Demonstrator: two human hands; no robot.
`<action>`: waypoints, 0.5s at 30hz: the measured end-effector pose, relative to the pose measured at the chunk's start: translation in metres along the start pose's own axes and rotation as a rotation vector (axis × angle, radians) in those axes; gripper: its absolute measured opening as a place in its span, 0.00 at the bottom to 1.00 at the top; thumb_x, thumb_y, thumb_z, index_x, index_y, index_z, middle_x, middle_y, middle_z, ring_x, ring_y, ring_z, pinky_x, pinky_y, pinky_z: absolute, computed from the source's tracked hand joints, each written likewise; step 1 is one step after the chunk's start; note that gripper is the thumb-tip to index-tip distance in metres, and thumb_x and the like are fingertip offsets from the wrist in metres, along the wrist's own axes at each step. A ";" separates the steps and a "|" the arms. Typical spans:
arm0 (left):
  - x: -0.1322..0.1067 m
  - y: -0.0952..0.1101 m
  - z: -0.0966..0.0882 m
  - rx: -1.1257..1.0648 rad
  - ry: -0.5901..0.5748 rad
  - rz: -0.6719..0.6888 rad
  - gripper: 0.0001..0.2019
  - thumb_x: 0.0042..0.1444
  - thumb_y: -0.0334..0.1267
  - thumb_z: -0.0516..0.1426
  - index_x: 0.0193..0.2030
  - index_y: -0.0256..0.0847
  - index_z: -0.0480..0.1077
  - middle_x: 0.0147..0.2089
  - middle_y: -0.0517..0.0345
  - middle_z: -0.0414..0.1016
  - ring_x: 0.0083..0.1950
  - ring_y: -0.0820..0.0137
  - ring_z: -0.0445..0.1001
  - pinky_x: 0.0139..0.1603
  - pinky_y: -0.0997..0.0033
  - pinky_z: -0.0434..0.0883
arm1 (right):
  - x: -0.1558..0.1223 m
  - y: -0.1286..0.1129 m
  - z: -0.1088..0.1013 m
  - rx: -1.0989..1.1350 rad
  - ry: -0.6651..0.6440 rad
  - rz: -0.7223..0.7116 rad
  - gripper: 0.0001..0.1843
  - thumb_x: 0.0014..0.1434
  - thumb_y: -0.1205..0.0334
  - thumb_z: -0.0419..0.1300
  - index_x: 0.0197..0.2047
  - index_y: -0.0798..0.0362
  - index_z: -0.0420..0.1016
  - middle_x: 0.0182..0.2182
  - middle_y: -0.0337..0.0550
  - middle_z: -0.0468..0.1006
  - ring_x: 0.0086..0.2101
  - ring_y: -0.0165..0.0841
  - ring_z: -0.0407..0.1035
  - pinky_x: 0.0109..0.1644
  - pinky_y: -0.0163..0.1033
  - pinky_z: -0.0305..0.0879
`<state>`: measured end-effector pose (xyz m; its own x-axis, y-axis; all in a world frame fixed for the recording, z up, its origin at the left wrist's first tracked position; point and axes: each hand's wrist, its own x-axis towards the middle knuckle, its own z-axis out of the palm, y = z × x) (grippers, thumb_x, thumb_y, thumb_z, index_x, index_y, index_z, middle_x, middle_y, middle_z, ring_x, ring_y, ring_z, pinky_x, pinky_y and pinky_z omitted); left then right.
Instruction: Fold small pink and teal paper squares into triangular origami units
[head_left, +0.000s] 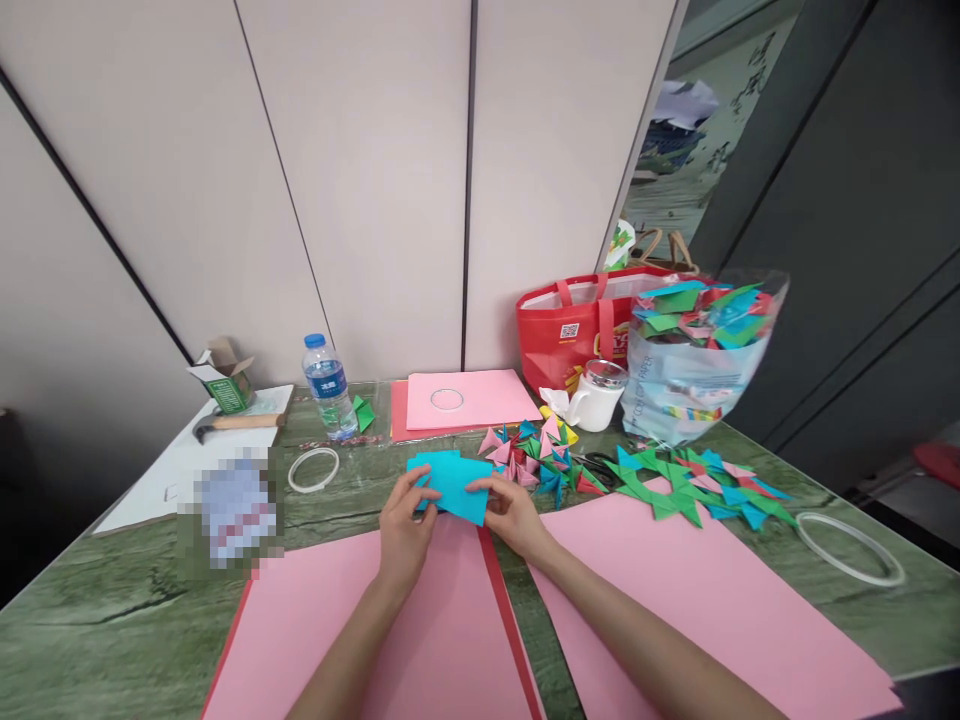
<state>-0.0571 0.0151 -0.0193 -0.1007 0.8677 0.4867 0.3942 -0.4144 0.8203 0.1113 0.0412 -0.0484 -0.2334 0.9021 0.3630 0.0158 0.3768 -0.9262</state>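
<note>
Both my hands hold a small stack of blue paper squares [455,483] just above the green table [112,600]. My left hand [403,535] pinches the stack's left edge, fingers closed on it. My right hand [510,512] grips the right edge, thumb on top. Below the hands lie large pink sheets [420,640], with a red sheet's edge showing between them. A pile of folded paper triangles [536,455] in pink, blue, green and red lies just beyond my right hand.
More folded pieces [697,490] lie on the right pink sheet [720,600]. A clear bag of folded pieces [694,350], a white mug [596,400], a red bag [570,335], a water bottle [328,390], scissors [600,462], white rings [313,468] [849,547] and a small box [225,378] stand around.
</note>
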 end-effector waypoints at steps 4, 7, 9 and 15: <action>0.005 0.005 0.001 -0.411 -0.076 -0.248 0.17 0.40 0.33 0.61 0.40 0.45 0.68 0.56 0.50 0.62 0.56 0.57 0.63 0.43 0.64 0.70 | 0.000 0.000 -0.001 -0.083 0.152 -0.058 0.09 0.45 0.69 0.59 0.32 0.51 0.76 0.32 0.43 0.71 0.31 0.33 0.67 0.28 0.34 0.65; 0.007 0.011 0.000 -0.535 -0.143 -0.407 0.30 0.35 0.32 0.65 0.48 0.45 0.64 0.58 0.48 0.62 0.60 0.55 0.59 0.46 0.64 0.68 | -0.005 -0.004 -0.002 -0.150 0.167 -0.091 0.11 0.47 0.69 0.59 0.36 0.50 0.76 0.32 0.43 0.72 0.32 0.33 0.67 0.29 0.34 0.66; 0.007 0.013 -0.001 -0.570 -0.167 -0.478 0.29 0.36 0.34 0.65 0.49 0.43 0.65 0.56 0.46 0.65 0.60 0.56 0.58 0.49 0.63 0.67 | -0.009 -0.007 -0.002 -0.186 0.166 -0.119 0.11 0.49 0.68 0.58 0.37 0.49 0.76 0.33 0.44 0.72 0.34 0.34 0.67 0.32 0.35 0.66; 0.004 0.014 0.002 -0.658 -0.145 -0.579 0.21 0.44 0.43 0.61 0.46 0.39 0.69 0.46 0.47 0.74 0.46 0.60 0.71 0.41 0.65 0.70 | -0.013 -0.017 0.003 -0.139 0.100 -0.094 0.04 0.49 0.64 0.61 0.31 0.49 0.76 0.35 0.43 0.71 0.36 0.34 0.67 0.33 0.35 0.66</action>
<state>-0.0499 0.0136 -0.0063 0.0132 0.9978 -0.0645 -0.2925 0.0655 0.9540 0.1112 0.0228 -0.0374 -0.1428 0.8755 0.4616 0.1343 0.4792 -0.8674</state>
